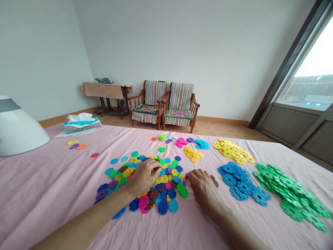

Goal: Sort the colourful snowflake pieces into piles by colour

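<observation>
A mixed heap of flower-shaped plastic discs (162,179) in many colours lies on the pink cloth before me. My left hand (145,175) is over the middle of this heap, thumb and fingers curled together; whatever they pinch is hidden. Just right of the heap, my right hand (204,185) is palm down, low over the cloth, with bent fingers. Its fingertips are partly hidden, so I cannot make out what is in them. Brown discs (214,181) show beside its outer fingers. Close to its thumb side are a purple disc and a green disc (182,190).
Single-colour piles stand to the right: blue discs (241,182), green discs (291,192), yellow discs (232,151). Smaller groups, including pink discs (181,142), lie farther back. A tissue box (82,125) and a white kettle-like vessel (20,132) are at left. Two chairs (166,104) stand beyond.
</observation>
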### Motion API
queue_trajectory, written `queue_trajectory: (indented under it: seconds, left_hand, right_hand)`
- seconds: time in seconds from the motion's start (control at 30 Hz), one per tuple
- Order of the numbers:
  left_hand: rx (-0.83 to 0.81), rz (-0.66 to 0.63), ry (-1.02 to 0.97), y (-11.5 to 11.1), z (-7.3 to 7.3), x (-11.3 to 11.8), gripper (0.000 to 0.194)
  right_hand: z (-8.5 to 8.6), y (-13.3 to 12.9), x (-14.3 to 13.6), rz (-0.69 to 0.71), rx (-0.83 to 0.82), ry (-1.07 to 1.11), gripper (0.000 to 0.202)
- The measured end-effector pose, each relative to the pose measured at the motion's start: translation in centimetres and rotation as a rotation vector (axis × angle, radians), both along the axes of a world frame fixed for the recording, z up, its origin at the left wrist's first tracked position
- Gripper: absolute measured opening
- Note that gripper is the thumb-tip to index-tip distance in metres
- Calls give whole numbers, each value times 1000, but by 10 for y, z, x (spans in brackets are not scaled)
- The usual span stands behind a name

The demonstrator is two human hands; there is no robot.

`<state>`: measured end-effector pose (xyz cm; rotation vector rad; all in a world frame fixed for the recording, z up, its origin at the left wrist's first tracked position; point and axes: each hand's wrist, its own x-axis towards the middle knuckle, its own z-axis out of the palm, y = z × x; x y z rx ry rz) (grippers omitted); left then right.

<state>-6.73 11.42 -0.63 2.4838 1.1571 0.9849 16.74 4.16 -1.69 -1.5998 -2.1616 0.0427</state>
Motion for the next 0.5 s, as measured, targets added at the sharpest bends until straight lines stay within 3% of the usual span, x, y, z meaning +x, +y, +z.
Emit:
queue_trajectory:
  seconds: [0.23,0.33,0.43,0.5]
  left_hand:
    - [-2,1,7,-1,1,0,16]
    - [-9,6,7,-2,2,1,17]
    - [-10,4,-2,-1,0,1,17]
    - [-6,0,-3,0,-2,1,17]
  right_hand:
    - [5,7,40,-278,69,152,31]
    - [5,7,54,-346,-6,132,31]
    - [4,6,56,-401,63,86,26]
    - [3,5,50,-366,98,103,25]
